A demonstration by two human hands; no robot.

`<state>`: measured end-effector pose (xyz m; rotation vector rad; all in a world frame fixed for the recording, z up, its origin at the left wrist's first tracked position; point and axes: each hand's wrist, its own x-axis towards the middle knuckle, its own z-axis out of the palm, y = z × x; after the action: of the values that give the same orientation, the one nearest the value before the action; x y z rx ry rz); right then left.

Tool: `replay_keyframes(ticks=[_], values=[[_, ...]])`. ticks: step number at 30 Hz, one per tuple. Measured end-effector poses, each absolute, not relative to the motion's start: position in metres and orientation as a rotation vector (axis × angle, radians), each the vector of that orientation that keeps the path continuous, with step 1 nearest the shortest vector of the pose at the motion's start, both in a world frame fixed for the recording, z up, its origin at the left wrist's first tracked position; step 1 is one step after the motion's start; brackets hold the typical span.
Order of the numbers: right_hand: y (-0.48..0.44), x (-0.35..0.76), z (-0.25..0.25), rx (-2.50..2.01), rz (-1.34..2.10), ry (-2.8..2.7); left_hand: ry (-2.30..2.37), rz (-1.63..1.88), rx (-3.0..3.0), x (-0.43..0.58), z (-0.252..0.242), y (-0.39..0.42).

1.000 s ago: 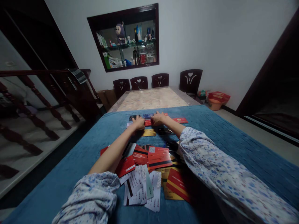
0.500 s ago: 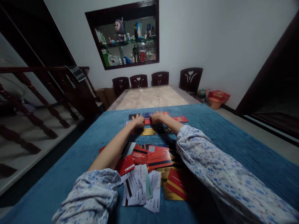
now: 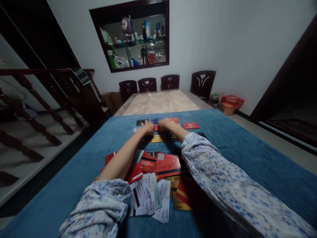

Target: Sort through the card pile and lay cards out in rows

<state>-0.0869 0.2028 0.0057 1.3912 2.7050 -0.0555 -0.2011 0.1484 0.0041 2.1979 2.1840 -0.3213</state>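
Both arms stretch over the blue cloth to rows of laid-out bank cards. My left hand (image 3: 148, 127) is at the left end of a red card (image 3: 156, 127), its fingers bent down to it. At the card's right end is my right hand (image 3: 165, 125), fingers curled; the fingertips are partly hidden. Just nearer lies a yellow card (image 3: 157, 138), with a black card (image 3: 172, 137) under my right forearm. Behind the hands lie a dark card (image 3: 142, 122), a blue card (image 3: 157, 120) and an orange-red card (image 3: 174, 120). Another red card (image 3: 191, 125) lies to the right.
Close to me is a loose pile of red cards (image 3: 168, 165), white cards (image 3: 162, 201) and gold cards (image 3: 182, 203), overlapping. The blue cloth (image 3: 237, 142) covers the near table. Beyond it are the bare tabletop (image 3: 160, 100) and several dark chairs. A wooden railing (image 3: 37, 71) runs at left.
The view has tilted slightly. My right hand and forearm have shifted a little left, toward my left hand. The red card still lies between the hands.
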Motion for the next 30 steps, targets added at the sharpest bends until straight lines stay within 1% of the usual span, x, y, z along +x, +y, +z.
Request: replay_keyframes(ticks=[9, 15, 24, 30], values=[[0.19, -0.084, 0.01, 1.419, -0.01, 2.628, 2.189, -0.277, 2.227, -0.204, 0.002, 0.143], [0.176, -0.069, 0.025, 1.404, 0.041, 2.659, 2.186, -0.224, 2.284, -0.206, 0.008, 0.133], [0.16, -0.024, 0.059, 1.399, 0.194, 2.834, 2.221, 0.002, 2.406, -0.21, 0.024, 0.103], [0.129, -0.01, 0.061, 1.4, 0.278, 2.938, 2.193, 0.191, 2.483, -0.21, 0.026, 0.076]])
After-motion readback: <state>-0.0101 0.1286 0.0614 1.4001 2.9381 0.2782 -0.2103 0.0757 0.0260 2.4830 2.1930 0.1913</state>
